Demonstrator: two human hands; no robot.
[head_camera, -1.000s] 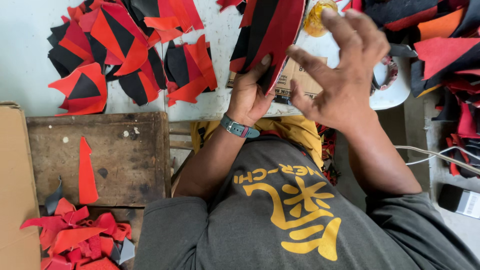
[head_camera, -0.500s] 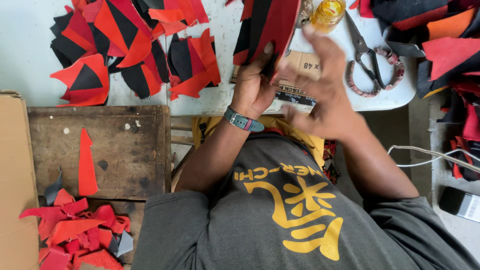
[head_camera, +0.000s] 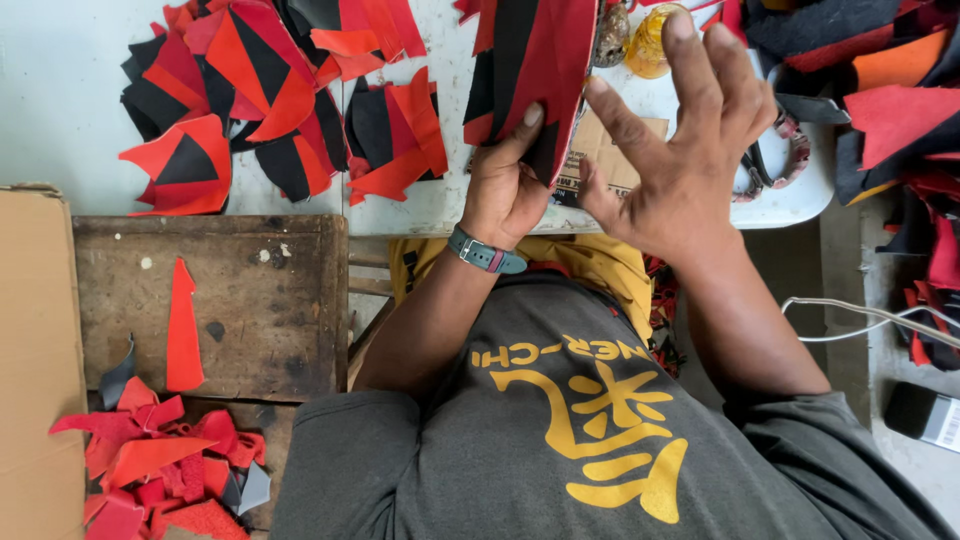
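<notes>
The left hand (head_camera: 505, 190) grips a red-and-black cloth piece (head_camera: 535, 75) — the right hand (head_camera: 690, 150) hovers beside it, fingers spread, holding nothing.

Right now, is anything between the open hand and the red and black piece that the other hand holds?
Nothing visible. The left hand grips the red and black piece; the right hand is spread open just beside it, with only a bare gap between them.

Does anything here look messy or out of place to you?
Nothing looks damaged. The left hand grips a red and black cut piece; the right hand is open beside it. The one untidy spot is a heap of red scraps spilling over the edge of the wooden board, with one long red strip lying alone.
</notes>
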